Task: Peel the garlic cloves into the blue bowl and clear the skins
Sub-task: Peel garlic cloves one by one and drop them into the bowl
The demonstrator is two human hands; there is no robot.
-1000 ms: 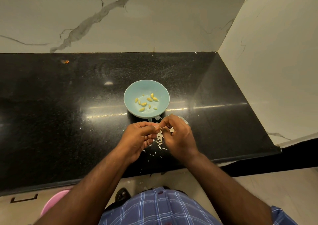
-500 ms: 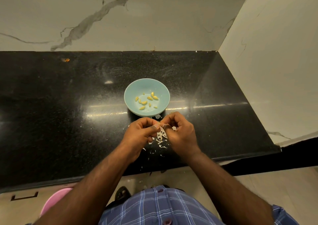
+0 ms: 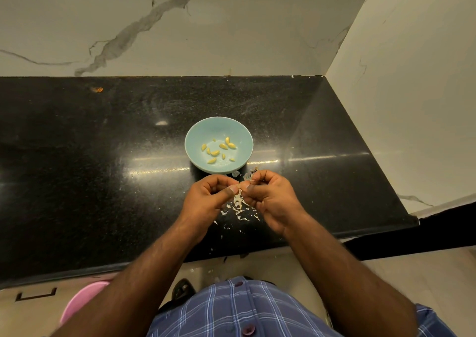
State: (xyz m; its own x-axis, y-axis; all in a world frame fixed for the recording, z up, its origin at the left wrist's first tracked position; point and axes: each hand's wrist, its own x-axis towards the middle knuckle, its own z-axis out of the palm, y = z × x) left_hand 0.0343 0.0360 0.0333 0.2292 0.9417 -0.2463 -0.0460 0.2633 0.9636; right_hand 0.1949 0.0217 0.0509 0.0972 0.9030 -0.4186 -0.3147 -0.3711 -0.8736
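Note:
A blue bowl [image 3: 195,140] stands on the black counter [image 3: 90,161] and holds several peeled yellow garlic cloves [image 3: 217,149]. Just in front of it my left hand [image 3: 208,202] and my right hand [image 3: 273,200] meet thumb to thumb, both pinching a small garlic clove [image 3: 240,188] with pale skin hanging from it. The clove itself is mostly hidden by my fingertips. Loose white skins [image 3: 240,209] lie scattered on the counter under and between my hands, with a few more bits [image 3: 243,174] beside the bowl's near rim.
Marble walls close the counter at the back and on the right. The counter's front edge runs just below my wrists. A pink basin [image 3: 82,300] sits on the floor at lower left. A small orange speck [image 3: 97,89] lies at the counter's far left.
Both hands have stayed together in front of the bowl, shifting slightly while working the clove. A little more skin hangs and lies between them.

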